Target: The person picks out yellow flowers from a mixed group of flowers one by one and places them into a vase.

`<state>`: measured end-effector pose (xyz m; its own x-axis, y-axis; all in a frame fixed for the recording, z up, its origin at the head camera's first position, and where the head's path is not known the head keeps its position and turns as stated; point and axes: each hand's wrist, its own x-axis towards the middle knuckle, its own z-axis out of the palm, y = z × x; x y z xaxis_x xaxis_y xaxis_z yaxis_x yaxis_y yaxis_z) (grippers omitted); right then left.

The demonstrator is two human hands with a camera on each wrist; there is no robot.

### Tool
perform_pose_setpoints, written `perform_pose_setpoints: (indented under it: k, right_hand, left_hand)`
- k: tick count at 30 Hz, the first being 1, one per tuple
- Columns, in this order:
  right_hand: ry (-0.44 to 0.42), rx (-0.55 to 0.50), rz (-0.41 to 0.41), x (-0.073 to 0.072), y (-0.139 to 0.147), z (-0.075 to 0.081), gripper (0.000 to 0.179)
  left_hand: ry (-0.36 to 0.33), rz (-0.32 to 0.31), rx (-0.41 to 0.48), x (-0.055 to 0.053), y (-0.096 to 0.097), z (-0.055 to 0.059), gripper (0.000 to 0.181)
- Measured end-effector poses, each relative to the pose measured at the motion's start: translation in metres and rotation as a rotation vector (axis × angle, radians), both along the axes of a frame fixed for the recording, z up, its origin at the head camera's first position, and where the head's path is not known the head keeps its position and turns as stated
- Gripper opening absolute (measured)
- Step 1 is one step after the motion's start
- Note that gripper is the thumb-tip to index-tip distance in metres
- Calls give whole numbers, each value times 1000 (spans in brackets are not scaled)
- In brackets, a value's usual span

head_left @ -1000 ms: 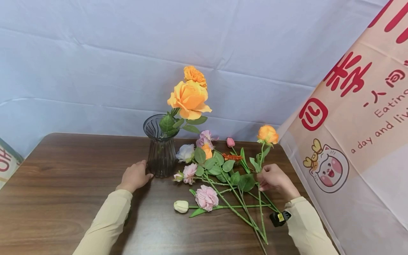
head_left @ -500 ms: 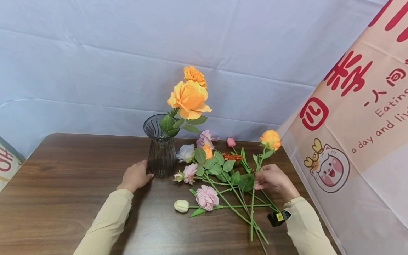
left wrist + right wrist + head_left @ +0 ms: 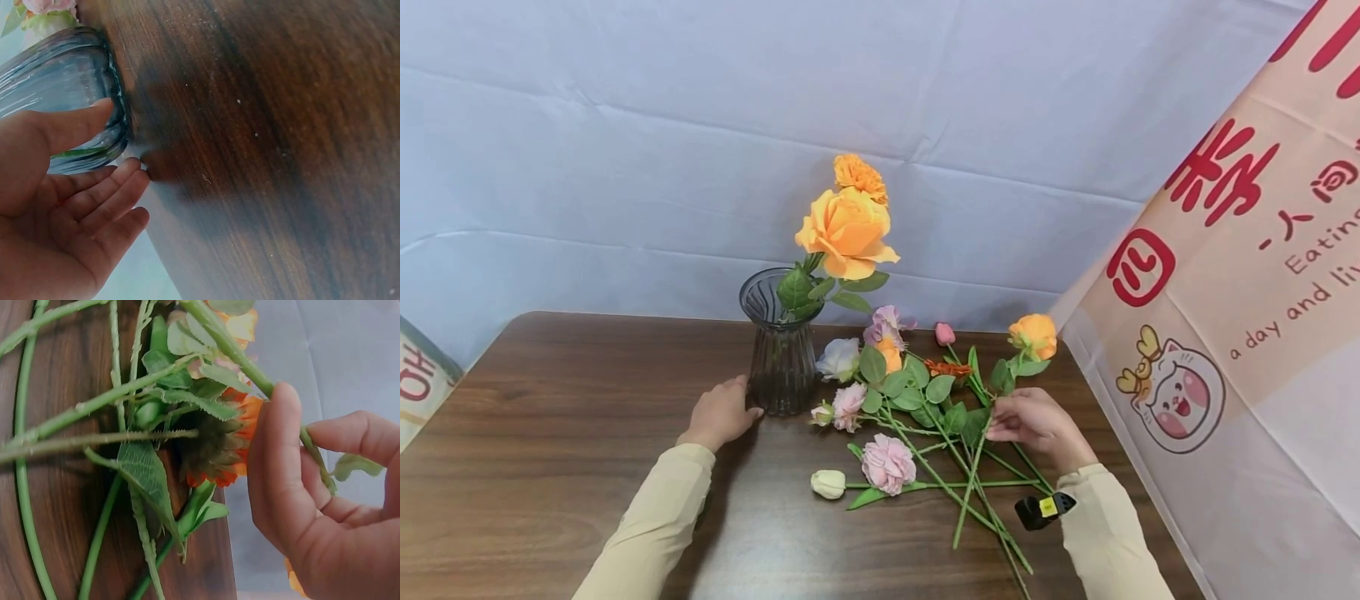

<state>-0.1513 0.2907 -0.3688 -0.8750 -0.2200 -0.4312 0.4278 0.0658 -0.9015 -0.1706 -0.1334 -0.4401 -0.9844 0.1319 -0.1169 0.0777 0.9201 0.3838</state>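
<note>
My left hand stays at the left side of a dark glass vase, low by its base. In the left wrist view the thumb overlaps the glass vase, while the relaxed fingers reach past its base. Two orange blooms, a large rose and a ruffled flower, stand in the vase. Between thumb and fingers, my right hand pinches the stem of an orange flower; its bloom points up and right. The pinched stem shows close up in the right wrist view.
Several loose flowers lie crossed right of the vase, among them a pink bloom, a white tulip, a rust-orange flower and a pink tulip. A pale cloth hangs behind the wooden table; a printed banner stands right.
My right hand has shifted slightly left, and the held flower's lower stem end has swung left over the other stems. The left hand and vase have stayed in place.
</note>
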Motion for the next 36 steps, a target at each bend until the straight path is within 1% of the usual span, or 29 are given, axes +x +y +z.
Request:
perform_pose_setpoints:
  k: [4, 7, 11, 19, 25, 31, 36]
  right_hand:
    - [-15, -34, -45, 0, -3, -1, 24]
    - [-25, -68, -61, -1, -4, -2, 27]
    - [-37, -136, -73, -1, -4, -3, 31]
    - [-47, -251, -121, -3, -3, -1, 33]
    - [-57, -371, -146, -5, -2, 0, 37]
    - [-87, -448, -185, -3, -5, -1, 34]
    - [-92, -495, -202, -4, -9, -2, 35]
  left_hand:
    - [2, 3, 5, -1, 0, -1, 63]
    - [1, 3, 9, -2, -1, -2, 63]
    - [-2, 5, 14, -2, -1, -3, 63]
    - [-3, 3, 14, -1, -1, -2, 62]
    - [-6, 9, 15, -1, 0, 0, 62]
    - [-7, 11, 17, 0, 0, -1, 62]
    - [-8, 10, 16, 0, 0, -1, 62]
